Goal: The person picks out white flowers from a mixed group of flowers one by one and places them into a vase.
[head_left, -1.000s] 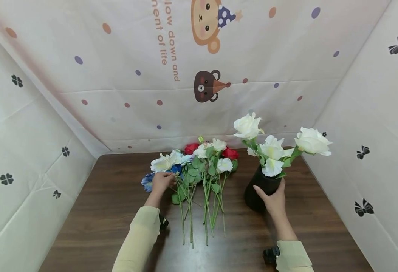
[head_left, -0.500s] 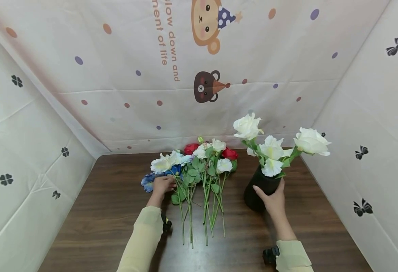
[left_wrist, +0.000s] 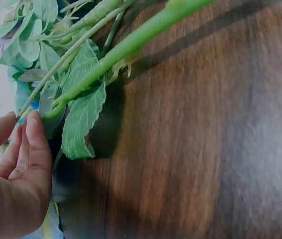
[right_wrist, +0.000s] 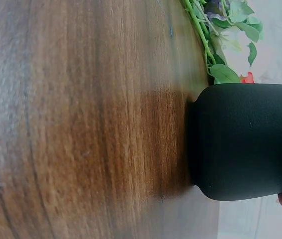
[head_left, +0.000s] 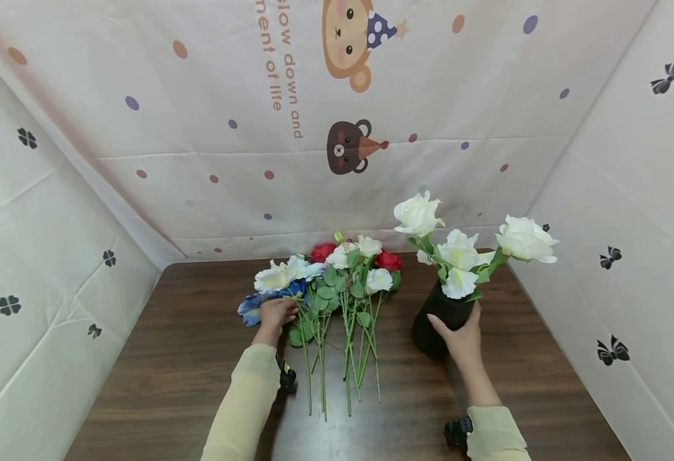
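On the left side of the flower pile, my left hand [head_left: 276,316] has its thumb and fingertips around a thin green flower stem [left_wrist: 56,67]. A blue flower [head_left: 250,310] lies beside that hand, and white flowers [head_left: 273,278] rest just beyond it. A thicker stem with a serrated leaf [left_wrist: 83,124] passes close by the fingertips in the left wrist view. My right hand [head_left: 466,338] grips a black vase [head_left: 436,325] from its near right side. White roses [head_left: 525,239] and a white ruffled flower [head_left: 459,256] stand in the vase.
More flowers lie in the middle of the brown wooden table [head_left: 187,358], with red roses [head_left: 388,260] at the back. Their bare stems [head_left: 348,384] point toward me. A printed cloth [head_left: 244,192] hangs behind, with pale side cloths left and right.
My left hand has shifted slightly down and right at the blue flowers, its forearm swinging right. My right hand and the vase keep their place.
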`<state>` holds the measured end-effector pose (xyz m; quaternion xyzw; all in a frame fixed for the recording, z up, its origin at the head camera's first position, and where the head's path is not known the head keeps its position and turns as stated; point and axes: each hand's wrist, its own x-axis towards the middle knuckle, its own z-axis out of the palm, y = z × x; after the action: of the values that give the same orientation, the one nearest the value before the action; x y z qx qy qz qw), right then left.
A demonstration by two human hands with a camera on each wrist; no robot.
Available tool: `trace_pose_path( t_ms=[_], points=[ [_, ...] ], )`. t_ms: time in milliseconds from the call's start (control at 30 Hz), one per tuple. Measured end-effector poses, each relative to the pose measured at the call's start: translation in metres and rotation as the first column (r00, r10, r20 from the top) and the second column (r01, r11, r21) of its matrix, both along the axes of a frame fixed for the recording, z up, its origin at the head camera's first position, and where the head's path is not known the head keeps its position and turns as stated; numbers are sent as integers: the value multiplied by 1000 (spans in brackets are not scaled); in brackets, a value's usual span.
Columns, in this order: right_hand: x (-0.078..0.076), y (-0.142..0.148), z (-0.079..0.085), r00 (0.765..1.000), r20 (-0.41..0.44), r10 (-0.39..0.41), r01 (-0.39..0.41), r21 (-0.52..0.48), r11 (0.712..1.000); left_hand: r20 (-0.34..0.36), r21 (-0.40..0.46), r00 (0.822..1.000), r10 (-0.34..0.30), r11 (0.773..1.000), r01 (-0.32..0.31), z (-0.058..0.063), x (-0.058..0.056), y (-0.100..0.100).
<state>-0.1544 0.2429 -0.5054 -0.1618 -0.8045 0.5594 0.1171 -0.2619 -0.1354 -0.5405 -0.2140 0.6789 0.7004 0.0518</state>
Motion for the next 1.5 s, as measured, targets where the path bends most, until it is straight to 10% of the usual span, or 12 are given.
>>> trace_pose_path(
  t_ms=[700, 1033, 1500],
  points=[
    [0, 1, -2, 1000, -18, -1, 1, -12, 1000, 1, 96, 1000, 28, 995, -28, 3, 1, -3],
    [0, 0, -1, 1000, 2, -2, 2, 2, 1000, -96, -3, 995, 37, 999, -38, 22, -1, 0],
    [0, 1, -2, 1000, 15, 15, -14, -16, 1000, -397, 26, 913, 89, 996, -86, 79, 2, 18]
  ],
)
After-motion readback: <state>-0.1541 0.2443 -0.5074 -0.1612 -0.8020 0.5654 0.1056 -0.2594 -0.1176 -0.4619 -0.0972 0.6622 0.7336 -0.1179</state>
